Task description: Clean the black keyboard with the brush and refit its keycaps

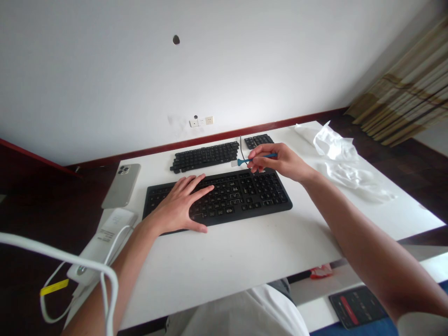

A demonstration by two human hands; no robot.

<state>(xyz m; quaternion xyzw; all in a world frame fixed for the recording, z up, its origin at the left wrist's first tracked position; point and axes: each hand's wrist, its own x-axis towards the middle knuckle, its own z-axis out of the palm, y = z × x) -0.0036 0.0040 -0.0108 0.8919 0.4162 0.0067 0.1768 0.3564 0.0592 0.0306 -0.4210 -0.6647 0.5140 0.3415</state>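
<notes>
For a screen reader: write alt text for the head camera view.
A person's left hand rests on a black keyboard while the right hand pinches a blue keycap puller above it. Black keycaps lie behind on a white desk with a smartphone.

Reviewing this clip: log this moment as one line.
left hand: on black keyboard | right hand: holds blue keycap puller | keycaps: behind keyboard

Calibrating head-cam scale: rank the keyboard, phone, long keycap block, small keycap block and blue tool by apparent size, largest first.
1. black keyboard
2. long keycap block and phone, too alike to rank
3. small keycap block
4. blue keycap puller
</notes>
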